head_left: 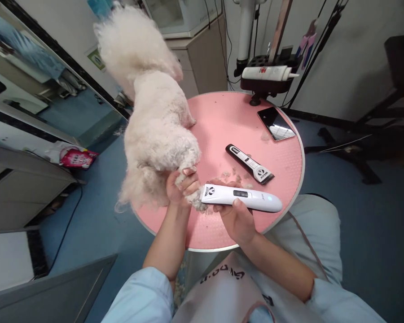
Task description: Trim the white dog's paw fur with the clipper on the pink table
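Observation:
A fluffy white dog [158, 112] stands on the round pink table [218, 116], its head turned away from me. My left hand [182, 186] is closed around one of its legs, just above the paw [199, 199]. In my right hand [237, 220] lies a white hair clipper [242, 198], gripped from below with the thumb along its near side. A small blue-green light glows near its back end. The clipper's head is at the paw; whether the blade touches the fur I cannot tell.
A second, black-and-white clipper [249, 164] lies on the table near loose fur tufts [235, 175]. Beyond it is a phone [276, 123]. A holder [264, 85] at the far edge carries a white bottle [267, 73]. A mirror [87, 107] stands at left.

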The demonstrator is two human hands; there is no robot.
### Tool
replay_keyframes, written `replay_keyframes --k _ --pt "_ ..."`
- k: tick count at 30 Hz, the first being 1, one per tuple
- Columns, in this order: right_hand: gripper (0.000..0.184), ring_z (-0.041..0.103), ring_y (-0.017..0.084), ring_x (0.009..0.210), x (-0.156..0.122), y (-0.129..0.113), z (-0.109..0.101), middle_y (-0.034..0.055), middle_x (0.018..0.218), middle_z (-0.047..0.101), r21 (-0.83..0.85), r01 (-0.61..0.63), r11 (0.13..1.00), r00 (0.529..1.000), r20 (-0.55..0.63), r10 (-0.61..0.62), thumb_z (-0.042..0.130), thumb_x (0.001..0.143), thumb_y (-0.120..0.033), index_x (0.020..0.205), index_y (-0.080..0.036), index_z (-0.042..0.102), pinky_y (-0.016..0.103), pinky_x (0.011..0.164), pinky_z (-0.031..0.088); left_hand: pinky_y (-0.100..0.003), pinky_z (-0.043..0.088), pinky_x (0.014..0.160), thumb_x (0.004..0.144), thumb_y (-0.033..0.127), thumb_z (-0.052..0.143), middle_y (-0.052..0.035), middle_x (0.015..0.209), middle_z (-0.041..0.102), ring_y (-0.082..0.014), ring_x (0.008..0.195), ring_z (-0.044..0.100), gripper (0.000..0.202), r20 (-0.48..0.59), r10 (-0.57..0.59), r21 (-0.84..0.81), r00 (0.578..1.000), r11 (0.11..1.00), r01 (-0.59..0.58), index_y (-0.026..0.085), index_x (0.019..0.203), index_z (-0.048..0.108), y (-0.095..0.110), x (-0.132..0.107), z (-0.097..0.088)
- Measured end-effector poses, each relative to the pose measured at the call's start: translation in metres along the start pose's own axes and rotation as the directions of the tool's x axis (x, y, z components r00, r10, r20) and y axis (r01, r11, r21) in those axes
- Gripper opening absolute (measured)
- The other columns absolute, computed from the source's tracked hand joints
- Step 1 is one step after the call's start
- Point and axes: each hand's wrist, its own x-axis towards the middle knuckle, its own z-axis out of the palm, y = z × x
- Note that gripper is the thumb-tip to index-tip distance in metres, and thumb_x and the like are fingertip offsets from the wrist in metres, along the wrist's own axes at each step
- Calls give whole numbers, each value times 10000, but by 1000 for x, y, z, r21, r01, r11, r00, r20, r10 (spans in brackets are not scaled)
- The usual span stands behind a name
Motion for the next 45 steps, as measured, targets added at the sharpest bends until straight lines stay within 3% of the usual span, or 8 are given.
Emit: replay_keyframes --k 4,9,23,27,31,37,40,45 --pt "297 514 92 474 0 -3 -4 31 920 752 18 38 999 997 -64 -36 738 625 -326 872 -237 598 246 466 402 -78 187 248 830 263 524 41 537 536 18 291 117 244 1 65 -78 998 995 -65 147 615 510 -2 2 2" --pt "340 518 117 489 0 -2 -1 35 907 756 39 -31 999 994 -100 35 722 576 -300 873 -248 565 270 465 402 -52 203 253 781 211 563 46 578 581 32 284 182 146 32 44 -146 999 989 -39 139 662 520 -1 1 2" --pt "375 606 148 651 0 3 2 44 975 722 0 17 1000 1000 -13 -17 773 624 -350 929 -243 584 266 536 461 -89 196 259 868 223 453 35 557 529 18 291 145 247 -41 8 -88 999 996 -11 140 640 497 -5 5 8" --pt "389 642 149 772 -3 3 -8 29 1146 684 -74 162 984 985 -44 -166 767 700 -373 1023 -281 572 288 662 505 -89 219 278 885 200 410 17 600 548 18 304 205 252 -76 20 -106 997 994 -28 134 657 495 -6 5 12" --pt "336 645 156 726 -9 2 -16 40 1108 697 -220 244 944 970 42 -241 749 718 -397 969 -275 563 275 578 490 -106 241 299 896 193 392 14 616 537 7 323 210 253 -68 39 -58 997 997 -43 137 678 505 -7 5 10" --pt "427 643 228 1046 -18 -2 -20 46 1230 645 -370 252 894 968 80 -240 835 633 -272 962 -283 562 382 865 516 -139 254 315 922 218 327 50 482 367 -35 317 217 309 -46 -28 4 999 1000 28 152 686 516 -10 5 9" --pt "406 625 227 1080 -22 -3 -24 30 1182 662 -432 359 827 933 149 -327 817 658 -255 960 -301 550 399 922 489 -134 262 321 922 183 304 37 510 413 -29 319 244 308 -50 -27 -15 998 1000 26 146 699 512 -10 5 12" --pt "435 642 205 1016 -25 -1 -18 29 1243 631 -500 372 782 928 205 -311 788 701 -217 1028 -323 521 420 963 462 -146 297 337 935 214 272 66 414 277 -63 314 299 347 10 -103 -13 995 995 103 152 708 526 -9 5 13"
